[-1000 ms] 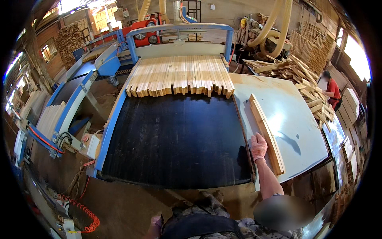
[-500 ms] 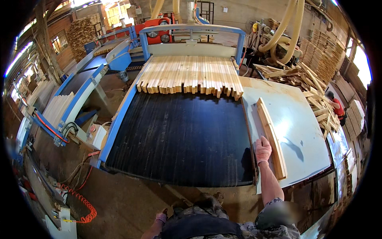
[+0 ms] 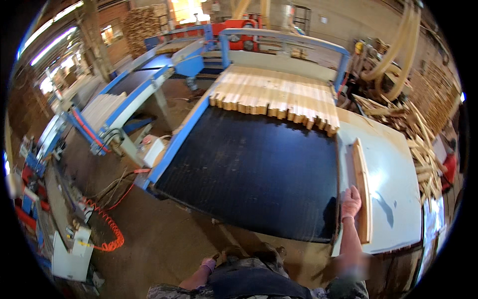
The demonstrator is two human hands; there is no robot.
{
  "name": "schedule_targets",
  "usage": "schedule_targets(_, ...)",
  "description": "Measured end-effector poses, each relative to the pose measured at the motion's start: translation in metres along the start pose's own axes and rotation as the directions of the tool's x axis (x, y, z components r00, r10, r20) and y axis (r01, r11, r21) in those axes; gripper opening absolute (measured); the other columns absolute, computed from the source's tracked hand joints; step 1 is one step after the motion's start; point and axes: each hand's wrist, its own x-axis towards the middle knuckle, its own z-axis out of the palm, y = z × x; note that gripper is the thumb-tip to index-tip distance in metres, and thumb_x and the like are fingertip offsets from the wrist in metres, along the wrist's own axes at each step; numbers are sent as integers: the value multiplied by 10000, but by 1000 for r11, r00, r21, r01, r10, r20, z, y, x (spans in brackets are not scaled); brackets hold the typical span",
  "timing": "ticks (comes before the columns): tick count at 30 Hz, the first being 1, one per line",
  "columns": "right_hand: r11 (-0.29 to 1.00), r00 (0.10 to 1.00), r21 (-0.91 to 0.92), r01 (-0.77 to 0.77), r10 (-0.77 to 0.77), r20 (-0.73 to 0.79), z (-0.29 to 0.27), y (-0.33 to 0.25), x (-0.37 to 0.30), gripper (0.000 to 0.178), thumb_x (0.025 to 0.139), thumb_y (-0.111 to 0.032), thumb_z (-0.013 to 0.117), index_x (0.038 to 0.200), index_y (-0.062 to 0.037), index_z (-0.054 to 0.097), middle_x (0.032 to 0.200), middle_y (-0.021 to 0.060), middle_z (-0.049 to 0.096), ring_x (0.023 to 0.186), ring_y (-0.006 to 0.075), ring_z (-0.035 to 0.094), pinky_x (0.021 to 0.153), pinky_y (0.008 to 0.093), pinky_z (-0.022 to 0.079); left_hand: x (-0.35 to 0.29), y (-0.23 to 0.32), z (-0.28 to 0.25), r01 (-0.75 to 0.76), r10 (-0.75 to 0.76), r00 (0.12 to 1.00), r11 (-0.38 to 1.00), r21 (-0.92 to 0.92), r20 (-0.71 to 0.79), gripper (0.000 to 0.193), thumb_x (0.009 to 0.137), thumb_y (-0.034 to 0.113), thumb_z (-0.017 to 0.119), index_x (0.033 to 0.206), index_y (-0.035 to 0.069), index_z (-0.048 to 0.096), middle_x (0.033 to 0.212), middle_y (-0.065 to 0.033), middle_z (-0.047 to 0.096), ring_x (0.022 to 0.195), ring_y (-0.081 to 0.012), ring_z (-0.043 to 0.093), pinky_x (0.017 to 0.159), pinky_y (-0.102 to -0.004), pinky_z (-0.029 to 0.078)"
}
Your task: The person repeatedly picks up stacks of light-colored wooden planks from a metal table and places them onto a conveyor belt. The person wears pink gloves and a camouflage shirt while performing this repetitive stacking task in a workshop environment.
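Note:
A pale wooden board [image 3: 362, 187], long and narrow, lies lengthwise on the light grey sheet-topped table [image 3: 398, 159] at the right. Beside its near left side is my right hand [image 3: 351, 202], in a pinkish work glove, with the fingers curled in. Whether it touches the board or has anything inside the fist is hidden. Low by my body hangs my left hand [image 3: 209, 263], gloved too; its fingers are too small to read. A tight row of wooden strips [image 3: 279, 97] with uneven near ends covers the far part of the black conveyor belt [image 3: 249, 174].
A blue frame [image 3: 289, 37] spans the belt's far end. Offcut wood [image 3: 423, 149] is heaped beyond the table, near a person in red [image 3: 449, 169]. Another conveyor [image 3: 124, 84] runs at left. A coiled orange hose [image 3: 114, 236] hangs near the floor at lower left.
The view has swung left, so the belt, table and board appear farther right. My right hand stays beside the board, which keeps its place on the table. The strips have not visibly shifted.

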Motion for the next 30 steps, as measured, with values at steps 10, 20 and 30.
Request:
schedule_targets(10, 967, 998, -253, 39, -24, 64, -6, -12, -1, 445, 1031, -237, 659, 1387, 29, 657, 1345, 192, 712, 1234, 296, 666, 1100, 379, 487, 7, 2, 16, -53, 22, 986, 980, -189, -163, 474, 1063, 228, 455, 1529, 243, 540, 1375, -114, 698, 1177, -347, 708, 969, -463, 571)
schedule_targets(20, 958, 997, -281, 57, -42, 61, -9, -19, -4, 427, 1036, -220, 647, 1376, 39, 653, 1341, 192, 717, 1234, 315, 673, 1086, 385, 490, 9, 6, 14, -73, 34, 989, 960, -271, -147, 449, 1075, 288, 461, 1500, 222, 591, 1440, -99, 667, 1277, -321, 667, 1055, -434, 536)
schedule_targets(30, 942, 997, -328, 65, -49, 57, -6, -12, 0, 455, 1032, -253, 649, 1381, 38, 649, 1345, 192, 713, 1242, 322, 666, 1094, 380, 482, -9, 25, -15, 69, -63, 998, 951, -303, 27, 477, 1093, 388, 419, 1529, 257, 560, 1522, -92, 597, 1354, -312, 611, 1115, -446, 505)
